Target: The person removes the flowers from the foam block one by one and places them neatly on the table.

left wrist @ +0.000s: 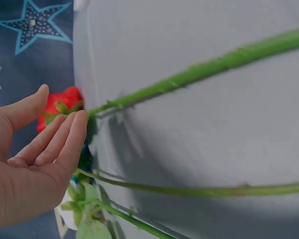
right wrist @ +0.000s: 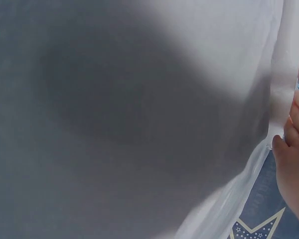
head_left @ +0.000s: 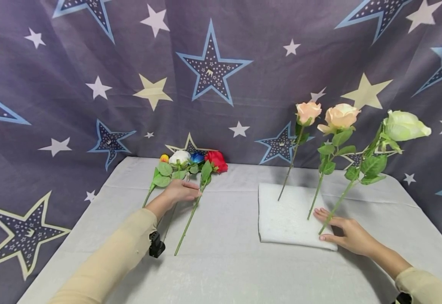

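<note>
My left hand (head_left: 179,191) reaches over the flowers lying at the back left. Its fingertips are at the green stem (head_left: 186,230) of a red rose (head_left: 216,161); in the left wrist view the fingers are nearly straight and the thumb stands apart. Under and beside this hand lie a white rose (head_left: 180,157), a blue rose (head_left: 197,157) and a yellow-orange bud (head_left: 164,158). My right hand (head_left: 352,236) rests at the right edge of a white foam pad (head_left: 289,223), fingers spread near the stem of a pale green rose (head_left: 405,126). That rose stands tilted in the pad.
Two peach roses, one smaller (head_left: 308,113) and one fuller (head_left: 340,117), also stand in the pad. A pale grey cloth (head_left: 221,274) covers the table. Behind it hangs a dark curtain (head_left: 221,122) with stars.
</note>
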`<state>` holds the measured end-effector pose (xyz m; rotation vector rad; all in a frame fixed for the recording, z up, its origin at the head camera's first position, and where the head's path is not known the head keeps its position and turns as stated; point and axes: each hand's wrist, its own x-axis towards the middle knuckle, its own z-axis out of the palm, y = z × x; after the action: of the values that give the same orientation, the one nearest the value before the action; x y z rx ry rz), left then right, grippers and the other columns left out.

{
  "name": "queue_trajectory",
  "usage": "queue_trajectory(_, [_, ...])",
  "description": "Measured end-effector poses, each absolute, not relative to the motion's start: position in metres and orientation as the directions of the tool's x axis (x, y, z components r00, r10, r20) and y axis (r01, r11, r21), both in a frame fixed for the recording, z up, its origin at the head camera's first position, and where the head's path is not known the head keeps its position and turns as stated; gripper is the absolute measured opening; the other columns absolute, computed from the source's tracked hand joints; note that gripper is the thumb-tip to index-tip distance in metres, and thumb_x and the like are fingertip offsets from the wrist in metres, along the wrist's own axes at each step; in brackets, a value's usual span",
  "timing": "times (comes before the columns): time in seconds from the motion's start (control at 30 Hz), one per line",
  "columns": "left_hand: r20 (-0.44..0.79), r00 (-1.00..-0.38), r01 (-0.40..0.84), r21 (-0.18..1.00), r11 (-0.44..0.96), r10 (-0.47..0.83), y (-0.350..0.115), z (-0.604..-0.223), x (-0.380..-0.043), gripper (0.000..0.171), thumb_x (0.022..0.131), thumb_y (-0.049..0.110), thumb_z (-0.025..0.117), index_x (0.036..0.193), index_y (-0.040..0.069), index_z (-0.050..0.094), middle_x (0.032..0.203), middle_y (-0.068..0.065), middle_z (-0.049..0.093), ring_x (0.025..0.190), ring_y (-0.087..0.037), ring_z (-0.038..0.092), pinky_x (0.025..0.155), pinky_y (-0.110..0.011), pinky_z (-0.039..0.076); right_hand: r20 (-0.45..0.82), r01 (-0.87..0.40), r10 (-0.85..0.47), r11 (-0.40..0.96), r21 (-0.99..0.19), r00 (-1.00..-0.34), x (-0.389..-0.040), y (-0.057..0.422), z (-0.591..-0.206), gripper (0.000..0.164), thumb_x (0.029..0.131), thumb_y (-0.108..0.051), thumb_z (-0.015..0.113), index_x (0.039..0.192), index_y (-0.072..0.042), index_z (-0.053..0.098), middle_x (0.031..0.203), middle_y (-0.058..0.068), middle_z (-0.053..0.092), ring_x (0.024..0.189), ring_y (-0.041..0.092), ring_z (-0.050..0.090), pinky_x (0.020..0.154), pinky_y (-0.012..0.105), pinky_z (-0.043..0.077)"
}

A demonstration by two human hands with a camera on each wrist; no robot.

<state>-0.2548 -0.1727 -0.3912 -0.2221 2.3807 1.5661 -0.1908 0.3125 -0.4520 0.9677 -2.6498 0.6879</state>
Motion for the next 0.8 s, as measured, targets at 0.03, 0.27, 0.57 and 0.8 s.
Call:
queue_trajectory(0.03, [-0.32,-0.947,-0.284,0.872,0.398,0.025,-0.171,-0.39,-0.256,0.038,0.08,0.009,0.068,0.114,-0.004,0.06,0.114,-0.016,0.062,0.089,-0.015,0.065,0.088,-0.032,0.052,0.37,-0.654,-0.543,0.672,-0.347,-0.754,-0.191,0.312,-0.452,0.061,0.07,-0.03,0.076,0.124,-0.01,0.057,0.126,0.017,0.054,0.122,-0.01,0.03,0.1,-0.003,0.016])
queue_trajectory(0.27, [-0.298,-0.953,-0.257,0.895,0.364,0.06,-0.151,-0.379,-0.267,0.037,0.08,0.011,0.069,0.115,0.001,0.062,0.113,-0.013,0.063,0.092,-0.014,0.063,0.092,-0.035,0.05,0.373,-0.655,-0.542,0.671,-0.348,-0.753,-0.191,0.312,-0.453,0.061,0.07,-0.03,0.076,0.124,-0.01,0.057,0.126,0.017,0.054,0.122,-0.01,0.029,0.1,-0.003,0.016])
queue_trajectory(0.57, [-0.213,-0.956,-0.184,0.971,0.154,0.204,-0.116,-0.373,-0.28,0.037,0.083,0.008,0.066,0.118,0.001,0.059,0.119,-0.018,0.059,0.106,-0.02,0.06,0.1,-0.038,0.044,0.374,-0.652,-0.539,0.677,-0.341,-0.755,-0.191,0.312,-0.454,0.061,0.07,-0.031,0.076,0.124,-0.011,0.057,0.125,0.017,0.055,0.121,-0.011,0.029,0.1,-0.002,0.015])
queue_trajectory(0.8, [-0.124,-0.955,-0.071,0.977,0.201,0.269,-0.086,-0.363,-0.292,0.035,0.08,0.014,0.07,0.114,0.011,0.064,0.115,-0.008,0.064,0.103,-0.015,0.062,0.094,-0.03,0.048,0.369,-0.64,-0.528,0.684,-0.349,-0.765,-0.191,0.313,-0.453,0.06,0.07,-0.031,0.076,0.123,-0.012,0.058,0.125,0.016,0.055,0.12,-0.011,0.03,0.1,-0.003,0.015])
